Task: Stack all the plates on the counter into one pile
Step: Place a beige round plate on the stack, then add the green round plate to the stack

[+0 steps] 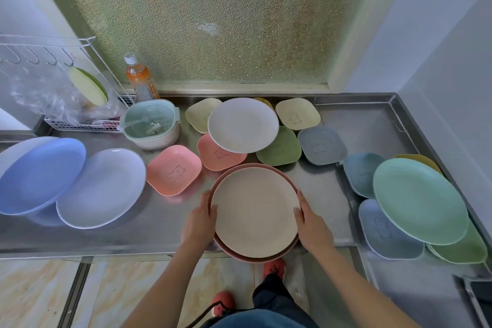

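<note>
Steel counter (pixel 165 224) under a frosted window, plates scattered all over it. Our left hand (pixel 198 224) and right hand (pixel 312 221) clamp opposite rims of a cream plate (pixel 255 218) nested on a pink plate (pixel 234 250), fingers curled, pair overhanging the front edge. Barely started, we judge: white plate (pixel 242 125) beyond our fingertips, blue plate (pixel 40 176) left, green plate (pixel 420 200) right, plus small square dishes, all unstacked.
</note>
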`<action>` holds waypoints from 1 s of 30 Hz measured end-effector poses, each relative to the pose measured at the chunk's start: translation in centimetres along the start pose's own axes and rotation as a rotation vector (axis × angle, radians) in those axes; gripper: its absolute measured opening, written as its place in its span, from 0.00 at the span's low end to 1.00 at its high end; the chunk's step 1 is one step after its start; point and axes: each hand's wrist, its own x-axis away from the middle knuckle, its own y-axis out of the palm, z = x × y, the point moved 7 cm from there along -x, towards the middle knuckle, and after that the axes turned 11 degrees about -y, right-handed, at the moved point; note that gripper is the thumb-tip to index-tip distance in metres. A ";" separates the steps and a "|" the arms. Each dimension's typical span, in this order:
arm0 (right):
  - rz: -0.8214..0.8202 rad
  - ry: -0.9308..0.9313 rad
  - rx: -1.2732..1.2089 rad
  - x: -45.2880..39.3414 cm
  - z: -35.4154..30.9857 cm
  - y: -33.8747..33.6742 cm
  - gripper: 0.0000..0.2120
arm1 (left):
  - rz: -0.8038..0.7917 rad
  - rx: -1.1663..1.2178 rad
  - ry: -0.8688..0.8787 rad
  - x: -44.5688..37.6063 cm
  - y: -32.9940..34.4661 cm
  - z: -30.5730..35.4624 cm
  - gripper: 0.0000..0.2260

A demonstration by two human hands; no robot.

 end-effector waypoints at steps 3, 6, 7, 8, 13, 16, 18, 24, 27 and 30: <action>0.041 -0.006 -0.051 1.0 0.9 -0.6 0.24 | 0.009 0.076 -0.092 0.0 0.1 -0.4 0.20; 0.200 0.055 -0.081 2.1 3.2 -2.9 0.22 | -0.033 0.150 -0.219 -0.4 0.7 -0.8 0.21; 0.268 0.079 -0.024 2.4 4.2 -4.1 0.21 | -0.052 0.189 -0.264 -0.6 0.9 -1.0 0.21; 0.333 0.111 0.067 2.8 5.1 -5.3 0.21 | -0.072 0.231 -0.311 -0.8 1.1 -1.1 0.21; 0.425 0.280 0.303 4.2 9.3 -9.3 0.26 | -0.136 0.347 -0.360 -0.7 2.0 -0.6 0.16; 0.309 0.366 0.342 4.4 11.4 -9.5 0.30 | -0.152 0.385 -0.382 -0.5 2.8 -0.5 0.14; 0.273 0.382 0.394 4.3 12.0 -9.8 0.32 | -0.175 0.399 -0.403 -0.4 3.2 -0.7 0.14; 0.304 0.298 0.488 3.0 12.8 -11.7 0.19 | -0.191 0.391 -0.400 -0.3 3.1 -0.6 0.12; 0.399 0.230 0.451 2.6 12.2 -12.2 0.14 | -0.177 0.386 -0.375 -0.1 3.0 -0.6 0.10; 0.557 0.104 0.406 2.7 9.9 -12.4 0.16 | -0.171 0.387 -0.371 -0.2 2.9 -0.6 0.11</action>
